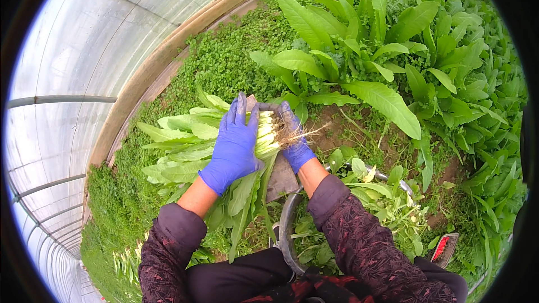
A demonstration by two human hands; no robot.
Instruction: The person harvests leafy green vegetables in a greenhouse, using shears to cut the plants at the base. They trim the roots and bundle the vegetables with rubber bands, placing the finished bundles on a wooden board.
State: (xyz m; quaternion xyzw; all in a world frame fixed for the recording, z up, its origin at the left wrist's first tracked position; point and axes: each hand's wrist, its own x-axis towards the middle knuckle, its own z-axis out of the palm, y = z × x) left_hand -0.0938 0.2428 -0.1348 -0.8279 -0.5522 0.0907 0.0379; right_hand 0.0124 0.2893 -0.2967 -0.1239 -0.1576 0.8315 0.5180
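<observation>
A bunch of long-leaved green vegetables (185, 151) lies across a flat board (283, 179), its leaves spreading to the left and its pale stems and fine roots side by side at the right. My left hand (236, 147), in a blue glove, rests over the stems with the fingers close together; how firmly it presses cannot be seen. Around the root ends curves my right hand (294, 136), also gloved in blue and soiled at the fingertips, touching the bunch. One long root (309, 133) sticks out to the right over this hand.
Below the board a curved metal rim (287, 227) stands near my knees, with loose leaves (381, 193) beside it. Tall leafy plants (370, 38) grow at upper right, low plants (236, 59) cover the ground, and a plastic greenhouse wall (84, 50) curves along the left.
</observation>
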